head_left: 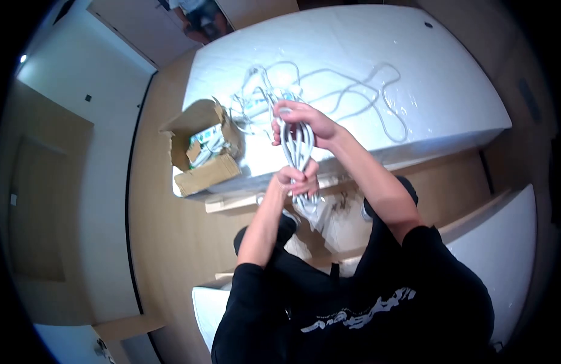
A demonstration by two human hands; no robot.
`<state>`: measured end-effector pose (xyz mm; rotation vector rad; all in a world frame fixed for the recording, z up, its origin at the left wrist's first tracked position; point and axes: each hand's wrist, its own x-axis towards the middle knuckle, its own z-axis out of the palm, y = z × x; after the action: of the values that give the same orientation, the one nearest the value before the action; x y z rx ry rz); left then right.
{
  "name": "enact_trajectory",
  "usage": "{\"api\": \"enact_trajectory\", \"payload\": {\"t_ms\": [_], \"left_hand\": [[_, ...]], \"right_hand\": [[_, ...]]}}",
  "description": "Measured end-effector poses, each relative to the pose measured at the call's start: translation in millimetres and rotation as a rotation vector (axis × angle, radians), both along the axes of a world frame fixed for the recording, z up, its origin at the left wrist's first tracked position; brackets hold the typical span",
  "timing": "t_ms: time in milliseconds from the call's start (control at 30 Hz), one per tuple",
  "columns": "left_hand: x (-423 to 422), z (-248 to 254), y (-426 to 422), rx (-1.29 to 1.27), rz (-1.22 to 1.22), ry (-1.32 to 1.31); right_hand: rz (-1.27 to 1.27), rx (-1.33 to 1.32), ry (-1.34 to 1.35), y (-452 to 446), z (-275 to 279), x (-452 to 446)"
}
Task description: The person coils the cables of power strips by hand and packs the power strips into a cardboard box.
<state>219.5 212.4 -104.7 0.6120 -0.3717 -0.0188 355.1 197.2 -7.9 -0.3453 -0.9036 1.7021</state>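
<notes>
A coiled white cable [300,159] is being held at the near edge of the surface [438,79], its long axis pointing away from the body [359,297]; its nearer part is being clasped by the left hand [300,180], its far end by the right hand [307,123], fingers curled.

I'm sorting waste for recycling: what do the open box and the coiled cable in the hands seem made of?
Open box: matte brown cardboard, most likely, from its creased, ragged-edged flaps. Coiled cable: smooth, pale outside, probably plastic, judging by its rounded bends and faint sheen; rubber possible.
</notes>
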Motion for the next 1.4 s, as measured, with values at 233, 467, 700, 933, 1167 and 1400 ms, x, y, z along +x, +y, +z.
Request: {"api": "enact_trajectory", "payload": {"t_ms": [233, 467, 700, 933, 1167, 1400], "left_hand": [[11, 4, -44, 0.399, 0.171, 0.397], [6, 14, -23, 0.347, 0.524, 0.429], [16, 23, -23, 0.295, 0.864, 0.702], [25, 24, -40, 0.336, 0.672, 0.627], [21, 15, -42, 0.171, 0.313, 0.211], [-12, 90, 10, 0.12, 1.106, 0.477]], "right_hand": [[-0.076, -0.061, -0.152, 4, 9, 31], [-0.042, -0.047, -0.308, -8, 2, 34], [-0.304, 0.155, -0.419, -23, -1, 32], [-0.399, -0.206, -0.275, -4, -22, 27], [0.078, -0.069, -0.142, -8, -5, 23], [-0.374, 0.148, -0.123, 5, -42, -3]]}}
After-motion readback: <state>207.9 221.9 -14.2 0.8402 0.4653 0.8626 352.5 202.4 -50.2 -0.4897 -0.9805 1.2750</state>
